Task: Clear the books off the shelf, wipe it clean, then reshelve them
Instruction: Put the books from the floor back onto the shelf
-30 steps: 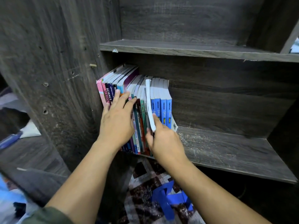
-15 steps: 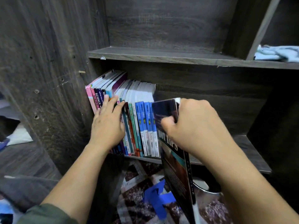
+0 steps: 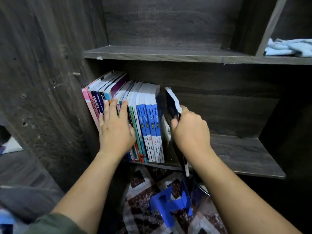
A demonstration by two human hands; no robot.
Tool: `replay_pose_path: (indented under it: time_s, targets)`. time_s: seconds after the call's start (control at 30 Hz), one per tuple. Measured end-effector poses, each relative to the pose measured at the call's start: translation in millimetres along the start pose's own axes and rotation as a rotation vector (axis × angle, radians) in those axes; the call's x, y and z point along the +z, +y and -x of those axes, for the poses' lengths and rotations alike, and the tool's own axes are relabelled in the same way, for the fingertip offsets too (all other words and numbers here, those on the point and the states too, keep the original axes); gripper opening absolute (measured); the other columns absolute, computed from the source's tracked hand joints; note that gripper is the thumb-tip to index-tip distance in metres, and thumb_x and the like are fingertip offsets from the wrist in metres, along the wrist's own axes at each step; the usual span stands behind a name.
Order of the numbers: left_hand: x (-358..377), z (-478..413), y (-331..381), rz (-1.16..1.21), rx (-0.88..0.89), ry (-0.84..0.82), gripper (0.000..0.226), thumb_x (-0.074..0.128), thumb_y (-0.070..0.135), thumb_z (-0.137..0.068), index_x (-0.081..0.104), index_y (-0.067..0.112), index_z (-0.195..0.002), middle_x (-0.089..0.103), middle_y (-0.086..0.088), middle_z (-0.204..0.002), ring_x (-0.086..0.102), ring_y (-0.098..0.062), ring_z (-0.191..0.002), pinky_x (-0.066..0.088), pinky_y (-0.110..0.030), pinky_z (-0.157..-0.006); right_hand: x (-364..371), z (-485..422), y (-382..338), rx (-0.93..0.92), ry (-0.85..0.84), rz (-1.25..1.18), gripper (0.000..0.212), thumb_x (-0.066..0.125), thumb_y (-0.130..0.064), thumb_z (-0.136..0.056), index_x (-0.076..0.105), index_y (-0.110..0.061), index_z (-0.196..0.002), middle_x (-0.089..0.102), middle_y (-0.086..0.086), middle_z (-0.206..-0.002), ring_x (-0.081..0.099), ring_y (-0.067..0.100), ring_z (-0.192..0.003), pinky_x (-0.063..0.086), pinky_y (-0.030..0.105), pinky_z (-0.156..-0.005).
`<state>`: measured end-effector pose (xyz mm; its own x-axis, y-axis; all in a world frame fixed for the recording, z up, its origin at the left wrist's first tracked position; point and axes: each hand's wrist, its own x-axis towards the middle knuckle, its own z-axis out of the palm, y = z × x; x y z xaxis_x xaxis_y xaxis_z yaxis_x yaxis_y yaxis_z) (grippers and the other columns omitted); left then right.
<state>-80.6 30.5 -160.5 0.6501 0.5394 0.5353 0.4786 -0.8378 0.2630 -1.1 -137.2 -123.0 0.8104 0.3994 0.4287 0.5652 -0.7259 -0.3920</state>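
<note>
The right hand (image 3: pixel 190 132) is curled round the lower edge of a dark book (image 3: pixel 170 102), thumb on one face and fingers on the other. The book stands edge-on and leans up towards eleven o'clock from the knuckles. Half a second ago that same book was held out in front of the shelf with its cover turned to the room. Now it has swung round and gone in at the right end of the row, a narrow gap apart from the last blue spine. At nine o'clock from it, the left hand (image 3: pixel 116 130) lies flat and spread against the spines, steadying the row of books (image 3: pixel 148 125), which is packed against the left wall. From the right hand out to three o'clock, the shelf (image 3: pixel 244 154) board runs bare. Up at one o'clock, a pale blue cloth (image 3: pixel 290 47) lies crumpled on the next compartment's ledge. With the cloth put aside, I'd say the wiping is done and reshelving is under way; this book needs only to be pushed home.
</note>
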Motion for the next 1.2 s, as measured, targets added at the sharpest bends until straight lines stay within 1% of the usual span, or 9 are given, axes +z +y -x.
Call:
replay_pose_path:
  time_s: [0.13, 0.37, 0.5, 0.6, 0.7, 0.77, 0.9, 1.07, 1.2]
  targets:
    - [2.5, 0.1, -3.2, 0.001, 0.01, 0.016, 0.076, 0.057, 0.018, -0.086, 0.019, 0.02, -0.152, 0.014, -0.009, -0.159, 0.001, -0.027, -0.149, 0.011, -0.05, -0.12, 39.7, -4.4, 2.3, 0.003, 0.054, -0.093, 0.052, 0.043, -0.027, -0.101, 0.029, -0.023, -0.15, 0.061, 0.008, -0.115, 0.061, 0.029, -0.097, 0.038, 0.034, -0.069]
    - [0.4, 1.5, -10.7, -0.007, 0.041, -0.004, 0.081, 0.058, 0.017, -0.086, 0.015, 0.025, -0.153, 0.009, -0.005, -0.161, -0.002, -0.024, -0.149, 0.007, -0.047, -0.118, 74.1, -12.7, -4.9, 0.014, -0.049, -0.422, 0.052, 0.045, -0.039, -0.101, 0.028, -0.037, -0.15, 0.067, 0.009, -0.109, 0.063, 0.027, -0.097, 0.051, 0.041, -0.086]
    - [-0.8, 1.2, -14.8, 0.023, 0.049, 0.0, 0.078, 0.057, 0.015, -0.086, 0.016, 0.022, -0.153, 0.011, -0.003, -0.161, 0.0, -0.022, -0.149, 0.012, -0.046, -0.12, 80.4, -24.6, 8.0, -0.006, -0.367, -0.504, 0.066, 0.045, -0.033, -0.101, 0.005, -0.042, -0.152, 0.059, 0.008, -0.131, 0.06, 0.023, -0.107, 0.046, 0.031, -0.085]
    - [-0.5, 0.8, -16.5, 0.046, 0.051, -0.003, 0.079, 0.056, 0.013, -0.086, 0.016, 0.019, -0.154, 0.011, -0.002, -0.162, 0.0, -0.02, -0.149, 0.012, -0.044, -0.12, 80.9, -28.1, 22.4, 0.039, -0.589, -0.318, 0.07, 0.041, -0.02, -0.103, -0.002, -0.047, -0.151, 0.051, 0.015, -0.139, 0.058, 0.028, -0.109, 0.044, 0.033, -0.087]
    - [-0.6, 0.8, -14.8, 0.069, 0.045, 0.006, 0.078, 0.055, 0.014, -0.087, 0.015, 0.019, -0.154, 0.01, -0.001, -0.162, -0.002, -0.019, -0.149, 0.01, -0.042, -0.119, 86.2, -23.2, 25.4, 0.108, -0.48, -0.347, 0.058, 0.038, -0.02, -0.104, 0.016, -0.047, -0.15, 0.058, 0.016, -0.124, 0.054, 0.019, -0.084, 0.042, 0.03, -0.076]
    - [-0.7, 1.1, -13.6, 0.083, 0.039, 0.011, 0.078, 0.056, 0.013, -0.087, 0.016, 0.019, -0.154, 0.01, -0.001, -0.161, -0.001, -0.018, -0.149, 0.011, -0.042, -0.119, 92.0, -19.8, 26.3, 0.116, -0.511, -0.378, 0.066, 0.041, -0.018, -0.102, 0.009, -0.051, -0.15, 0.06, 0.012, -0.117, 0.055, 0.012, -0.075, 0.044, 0.029, -0.067]
    - [0.2, 0.2, -15.8, 0.069, 0.047, 0.036, 0.08, 0.056, 0.013, -0.086, 0.014, 0.017, -0.154, 0.015, 0.0, -0.16, 0.002, -0.018, -0.149, 0.007, -0.038, -0.12, 92.6, -21.7, 23.3, 0.071, -0.573, -0.488, 0.09, 0.052, -0.009, -0.093, -0.008, -0.045, -0.151, 0.057, 0.007, -0.131, 0.063, 0.015, -0.092, 0.05, 0.03, -0.074]
    - [-0.7, 2.3, -14.6, 0.066, 0.057, 0.019, 0.084, 0.058, 0.013, -0.085, 0.011, 0.024, -0.154, 0.011, -0.002, -0.161, -0.001, -0.021, -0.149, 0.01, -0.043, -0.119, 74.9, -22.6, 2.5, -0.263, -0.195, -0.453, 0.098, 0.06, -0.009, -0.087, -0.007, -0.048, -0.149, 0.002, -0.008, -0.161, 0.028, 0.019, -0.142, 0.032, 0.026, -0.097]
    - [2.6, 8.6, -9.2, 0.037, 0.082, -0.024, 0.089, 0.059, 0.015, -0.085, 0.005, 0.039, -0.151, -0.006, -0.005, -0.161, -0.007, -0.028, -0.149, 0.014, -0.049, -0.116, 73.3, -20.4, -1.4, -0.344, -0.245, -0.347, 0.094, 0.056, -0.007, -0.086, 0.002, -0.052, -0.148, -0.012, -0.021, -0.158, 0.053, 0.018, -0.115, 0.041, 0.026, -0.079]
